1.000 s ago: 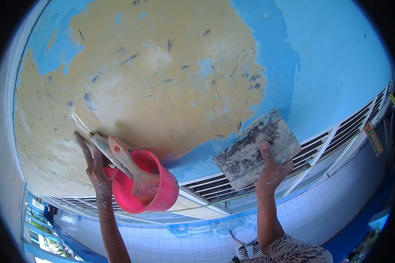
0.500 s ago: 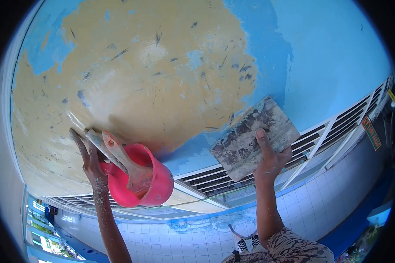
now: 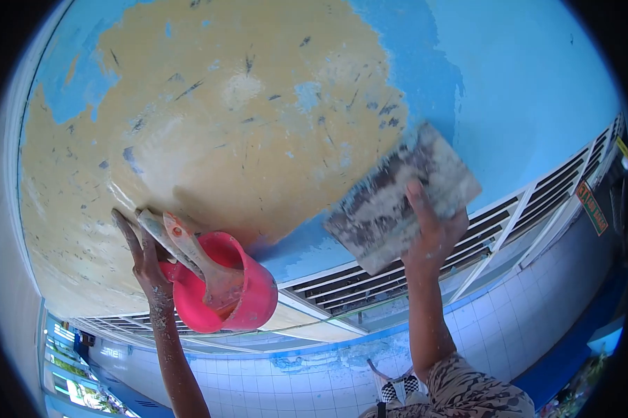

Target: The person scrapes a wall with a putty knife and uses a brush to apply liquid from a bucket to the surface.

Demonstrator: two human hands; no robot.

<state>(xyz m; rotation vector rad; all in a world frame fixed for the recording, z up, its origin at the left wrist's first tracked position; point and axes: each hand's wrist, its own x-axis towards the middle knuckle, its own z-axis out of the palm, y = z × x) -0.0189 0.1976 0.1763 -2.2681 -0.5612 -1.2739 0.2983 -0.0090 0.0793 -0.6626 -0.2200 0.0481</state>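
Note:
My left hand (image 3: 149,270) holds a pink plastic dipper (image 3: 258,299) by its handle, close to the wall, with two fingers stretched upward. A paintbrush (image 3: 222,282) with a worn, orange-tipped handle leans inside the dipper. A second pale handle (image 3: 162,233) runs beside it; its lower end is hidden. My right hand (image 3: 431,233) grips a flat rectangular board (image 3: 397,198), grey-brown and smeared, with the thumb across its near face. The board is tilted and blurred over the patch's lower right edge; whether it touches the wall cannot be seen.
The blue wall (image 3: 523,90) carries a large tan patch (image 3: 258,153) with dark scuffs. Slatted vents (image 3: 355,287) run below, above white tiles (image 3: 293,383). An orange-and-green sign (image 3: 592,209) hangs at the right. Windows (image 3: 63,355) show at lower left.
My right hand and the board have shifted slightly upward along the wall, and the board is now blurred. My left hand and the dipper stay almost in place.

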